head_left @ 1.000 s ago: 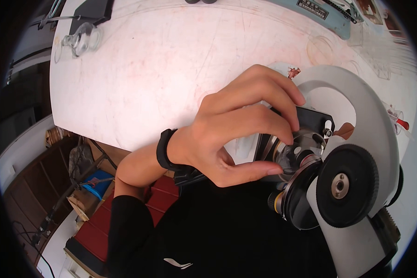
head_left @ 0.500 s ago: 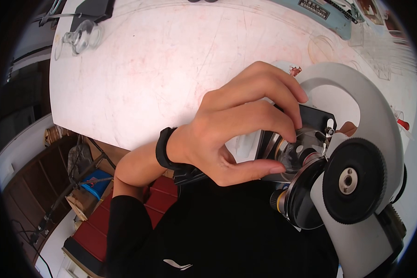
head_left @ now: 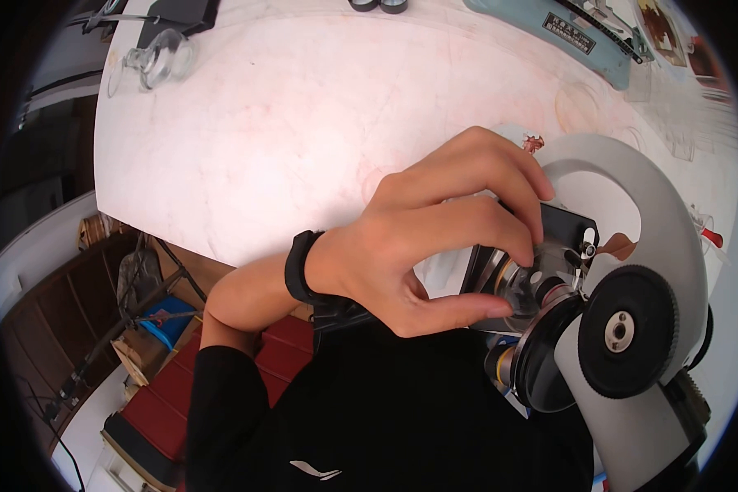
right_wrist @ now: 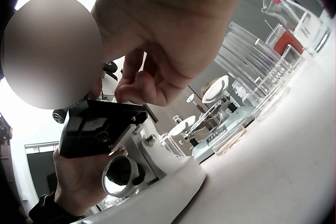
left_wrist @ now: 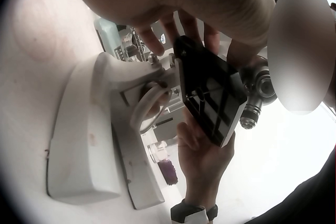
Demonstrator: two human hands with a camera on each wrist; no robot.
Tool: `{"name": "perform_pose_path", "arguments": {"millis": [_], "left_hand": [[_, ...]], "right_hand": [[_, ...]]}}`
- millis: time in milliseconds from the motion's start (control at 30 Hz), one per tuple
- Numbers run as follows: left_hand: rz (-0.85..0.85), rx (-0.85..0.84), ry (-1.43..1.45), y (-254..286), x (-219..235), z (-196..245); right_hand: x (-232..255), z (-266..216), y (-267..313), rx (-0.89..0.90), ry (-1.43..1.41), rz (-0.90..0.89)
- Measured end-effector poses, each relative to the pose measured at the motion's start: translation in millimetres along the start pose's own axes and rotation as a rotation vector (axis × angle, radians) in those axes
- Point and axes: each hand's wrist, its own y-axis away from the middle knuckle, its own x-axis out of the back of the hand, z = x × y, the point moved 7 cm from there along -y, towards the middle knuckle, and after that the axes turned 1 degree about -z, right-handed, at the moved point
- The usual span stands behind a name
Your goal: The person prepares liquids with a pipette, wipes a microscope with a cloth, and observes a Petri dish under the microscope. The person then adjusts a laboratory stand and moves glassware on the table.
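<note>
"Two hands at the microscope (head_left: 668,205)?"

"Both. Left hand (head_left: 426,234), dark band (head_left: 301,266) at the wrist, comes over the near side of the black stage (head_left: 570,220). Right hand (right_wrist: 168,50) is mostly behind the microscope in the head view; the right wrist view has it at the stage's top edge."

"Left fingers?"

"Curved, thumb and forefinger apart in a C, with their tips at the rim of a clear round dish (head_left: 549,261). Reads as a grip on the rim. Other fingers bent, above the stage."

"Right fingers?"

"Bent, tips by the stage edge. Thumb hidden; cannot tell whether they hold anything."

"Dish position?"

"Over the stage, beside the lenses (head_left: 500,361). Partly hidden by fingers and lens parts. Contents: cannot tell."

"Rest of the microscope?"

"Curved pale arm, big black knob (head_left: 620,332) on its side. Round mirror (right_wrist: 118,174) below the stage, tilted."

"Elsewhere on the table (head_left: 262,148)?"

"Glass bottle (head_left: 162,59), lying on its side near the far left edge, head view. Blue-green balance (head_left: 533,20) at the far right. Right wrist view: slanting glass tubes (right_wrist: 247,56) in a clear rack (right_wrist: 273,82), beyond the balance pans. Flask (right_wrist: 315,32) past them, red at its neck. Small dark red thing (head_left: 533,143) near the microscope arm; too small to identify."
</note>
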Motion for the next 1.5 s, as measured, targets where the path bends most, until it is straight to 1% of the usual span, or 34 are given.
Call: {"name": "perform_pose_path", "arguments": {"millis": [200, 633, 667, 700, 767, 800, 867, 967, 1067, 1167, 1500], "left_hand": [[0.011, -0.019, 0.0, 0, 0, 1], [0.008, 0.041, 0.009, -2, -1, 2], [0.0, 0.051, 0.013, -3, -1, 1], [-0.004, 0.046, 0.012, -3, -1, 2], [-0.011, 0.054, 0.009, -3, -2, 1], [-0.014, 0.052, 0.012, -3, -2, 1], [-0.028, 0.051, 0.011, -3, -2, 0], [-0.041, 0.057, 0.014, -3, -2, 0], [-0.047, 0.065, 0.024, -2, -1, 0], [-0.039, 0.068, 0.025, -2, -2, 0], [-0.002, 0.05, 0.026, -3, 0, 3]], "right_hand": [[-5, -10, -10, 0.044, -0.015, 0.057], [2, -32, -9, 0.099, -0.008, 0.223], [4, -39, -13, 0.104, -0.007, 0.236], [5, -42, -14, 0.109, -0.005, 0.24], [6, -45, -17, 0.037, 0.131, 0.237], [7, -43, -17, 0.037, 0.133, 0.241], [11, -38, -17, 0.104, 0.006, 0.231], [11, -36, -17, 0.137, -0.035, 0.216], [10, -38, -18, 0.176, -0.007, 0.205], [10, -38, -17, 0.134, 0.014, 0.204], [9, -41, -16, 0.115, 0.04, 0.234]]}}
